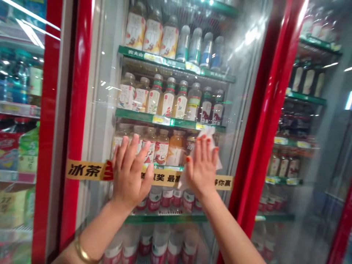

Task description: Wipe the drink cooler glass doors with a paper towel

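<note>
My left hand [130, 172] lies flat on the glass door [242, 84] of a drinks fridge, fingers stretched out and holding nothing. My right hand [202, 165] presses a white cloth or tissue [211, 134] flat against the same glass, fingers extended over it; the cloth sticks out above and below the hand. Both hands rest around a yellow banner sticker [85, 169] that runs across the door at mid height. A gold bracelet [82, 251] is on my left wrist.
Behind the glass, green shelves [162, 119] carry rows of tea and juice bottles [167, 99], with red-labelled bottles [167, 198] lower down. The door has a red frame [264, 106]. More glass-fronted fridges stand at the left [22, 110] and right [305, 110].
</note>
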Tool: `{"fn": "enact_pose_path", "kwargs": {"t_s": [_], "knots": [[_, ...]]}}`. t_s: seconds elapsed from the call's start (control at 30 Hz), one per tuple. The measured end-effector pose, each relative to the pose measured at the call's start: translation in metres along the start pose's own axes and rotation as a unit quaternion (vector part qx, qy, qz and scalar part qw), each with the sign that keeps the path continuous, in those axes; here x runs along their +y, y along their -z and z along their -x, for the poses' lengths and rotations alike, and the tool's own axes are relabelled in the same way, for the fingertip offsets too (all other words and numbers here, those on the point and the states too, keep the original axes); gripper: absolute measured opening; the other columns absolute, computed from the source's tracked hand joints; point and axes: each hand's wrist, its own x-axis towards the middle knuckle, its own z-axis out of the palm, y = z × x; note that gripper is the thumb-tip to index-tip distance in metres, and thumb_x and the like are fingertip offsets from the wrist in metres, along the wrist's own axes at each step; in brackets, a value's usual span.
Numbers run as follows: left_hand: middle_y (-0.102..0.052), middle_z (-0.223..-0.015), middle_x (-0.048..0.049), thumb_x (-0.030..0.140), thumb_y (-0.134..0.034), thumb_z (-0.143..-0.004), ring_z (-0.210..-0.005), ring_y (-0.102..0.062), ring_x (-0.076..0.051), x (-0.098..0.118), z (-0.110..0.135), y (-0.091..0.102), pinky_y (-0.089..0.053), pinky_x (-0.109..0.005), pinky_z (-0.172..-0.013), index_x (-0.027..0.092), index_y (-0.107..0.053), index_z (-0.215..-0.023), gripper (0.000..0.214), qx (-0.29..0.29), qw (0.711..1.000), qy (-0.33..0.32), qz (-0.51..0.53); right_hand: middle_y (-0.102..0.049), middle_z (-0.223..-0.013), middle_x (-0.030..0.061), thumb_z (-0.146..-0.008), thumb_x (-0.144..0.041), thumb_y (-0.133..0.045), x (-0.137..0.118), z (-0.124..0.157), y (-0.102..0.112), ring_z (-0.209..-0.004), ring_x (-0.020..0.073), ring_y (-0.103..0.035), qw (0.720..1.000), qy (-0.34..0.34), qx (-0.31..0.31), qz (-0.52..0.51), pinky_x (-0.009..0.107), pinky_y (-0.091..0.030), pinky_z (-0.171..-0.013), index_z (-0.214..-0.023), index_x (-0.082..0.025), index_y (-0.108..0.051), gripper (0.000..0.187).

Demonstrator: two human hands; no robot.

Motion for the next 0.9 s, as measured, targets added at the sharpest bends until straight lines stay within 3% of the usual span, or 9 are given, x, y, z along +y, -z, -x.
{"fn": "enact_pose_path", "kwargs": {"t_s": [0.1,0.17,0.3,0.43,0.57,0.7,0.77,0.83,0.9], "knots": [[-0.017,-0.186,0.0025,0.031,-0.059,-0.106,-0.175,-0.012,-0.025,0.004,-0.033,-0.024,-0.011,-0.053,-0.145,0.037,-0.021,-0.177,0.081,-0.027,0.999,-0.039,-0.024,-0.026,-0.186,0.0015,-0.113,-0.039,-0.042,-0.007,0.012,0.001,-0.176,0.0215,-0.010,0.987,0.152,-0.035,-0.024,0.052,-0.011,-0.144,-0.180,-0.025,-0.005,0.077],[-0.021,-0.185,0.0003,0.034,-0.059,-0.106,-0.175,-0.014,-0.027,0.004,-0.041,-0.036,-0.008,-0.055,-0.144,0.036,-0.019,-0.177,0.082,-0.044,0.997,-0.050,-0.033,-0.018,-0.188,0.0011,-0.114,-0.037,-0.043,0.016,0.008,0.004,-0.176,0.0228,-0.008,0.994,0.105,-0.020,-0.015,0.054,-0.014,-0.143,-0.180,-0.029,-0.008,0.075],[-0.028,-0.183,-0.0003,0.038,-0.060,-0.106,-0.173,-0.021,-0.028,0.002,-0.039,-0.044,-0.006,-0.057,-0.144,0.038,-0.021,-0.177,0.081,-0.057,0.997,-0.048,-0.036,0.004,-0.189,0.0135,-0.116,-0.040,-0.035,0.057,-0.039,0.008,-0.176,0.0351,-0.004,0.992,-0.121,0.038,0.021,0.066,-0.025,-0.138,-0.180,-0.022,-0.012,0.071],[-0.028,-0.183,0.0001,0.040,-0.059,-0.106,-0.174,-0.019,-0.028,0.001,-0.038,-0.039,-0.004,-0.058,-0.144,0.040,-0.024,-0.176,0.078,-0.073,0.997,-0.030,-0.014,-0.013,-0.189,0.0111,-0.116,-0.045,-0.035,0.023,-0.059,0.006,-0.176,0.0300,-0.009,0.999,0.005,-0.019,0.031,0.060,-0.020,-0.141,-0.180,-0.023,-0.013,0.071],[-0.024,-0.185,0.0015,0.044,-0.055,-0.106,-0.175,-0.010,-0.028,0.000,-0.042,-0.035,0.005,-0.062,-0.143,0.040,-0.026,-0.176,0.075,-0.114,0.993,-0.003,0.025,-0.028,-0.186,-0.0015,-0.114,-0.049,-0.042,0.017,0.016,0.010,-0.175,0.0241,-0.016,0.977,0.180,-0.111,-0.015,0.054,-0.011,-0.143,-0.179,-0.039,-0.017,0.070],[-0.018,-0.186,0.0041,0.047,-0.050,-0.105,-0.176,0.003,-0.022,0.001,-0.045,-0.036,0.015,-0.058,-0.143,0.035,-0.028,-0.175,0.074,-0.159,0.986,0.023,0.034,-0.020,-0.187,0.0136,-0.113,-0.045,-0.039,0.050,0.098,0.006,-0.175,0.0345,-0.012,0.993,-0.068,-0.093,0.016,0.068,-0.015,-0.139,-0.180,-0.024,-0.017,0.073],[-0.013,-0.187,0.0046,0.048,-0.047,-0.105,-0.175,0.008,-0.019,0.003,-0.046,-0.035,0.019,-0.058,-0.141,0.031,-0.027,-0.175,0.075,-0.174,0.984,0.030,0.031,-0.015,-0.187,0.0221,-0.113,-0.043,-0.037,0.035,0.120,-0.005,-0.175,0.0392,-0.007,0.981,-0.174,-0.078,0.020,0.074,-0.018,-0.136,-0.179,-0.014,-0.016,0.075],[-0.012,-0.187,0.0038,0.048,-0.045,-0.105,-0.175,0.009,-0.020,0.006,-0.048,-0.034,0.020,-0.060,-0.141,0.027,-0.028,-0.175,0.075,-0.183,0.982,0.036,0.020,-0.021,-0.185,0.0224,-0.112,-0.040,-0.040,-0.005,0.139,-0.016,-0.175,0.0375,-0.008,0.987,-0.139,-0.082,-0.015,0.072,-0.019,-0.136,-0.178,-0.012,-0.022,0.074],[-0.016,-0.187,0.0021,0.047,-0.045,-0.105,-0.176,0.005,-0.022,0.007,-0.049,-0.033,0.016,-0.061,-0.142,0.025,-0.032,-0.173,0.073,-0.184,0.982,0.042,0.005,-0.035,-0.182,0.0144,-0.112,-0.042,-0.046,-0.048,0.162,-0.018,-0.175,0.0295,-0.016,0.993,0.025,-0.095,-0.070,0.061,-0.018,-0.140,-0.174,-0.020,-0.036,0.067]]}}
